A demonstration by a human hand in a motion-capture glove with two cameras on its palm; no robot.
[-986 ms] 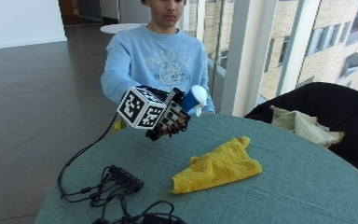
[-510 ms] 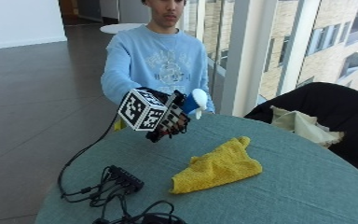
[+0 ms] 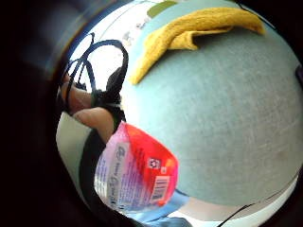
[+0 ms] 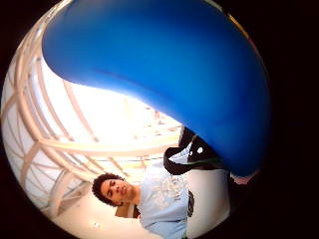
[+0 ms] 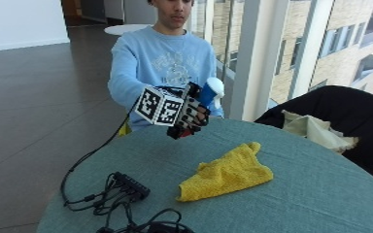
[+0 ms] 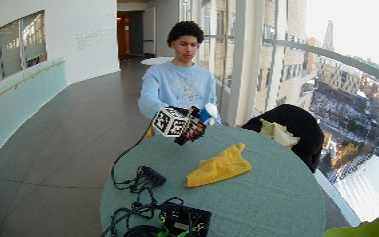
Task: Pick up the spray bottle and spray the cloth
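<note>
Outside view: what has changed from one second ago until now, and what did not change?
Little changed. The gloved right hand still holds the spray bottle above the table, on the person's side of the yellow cloth; it may have drifted slightly, too little to tell a direction. Nothing was taken hold of or let go. The cloth lies where it was.

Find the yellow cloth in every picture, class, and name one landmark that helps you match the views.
Outside view: the crumpled yellow cloth lies on the round teal-covered table, below and beside the raised gloved right hand.
Wide outside view: the cloth lies mid-table.
Little finger side palm view: the cloth lies on the table's far part.
Thumb side palm view: not in it.
Shared landmark: the teal table top.
</note>
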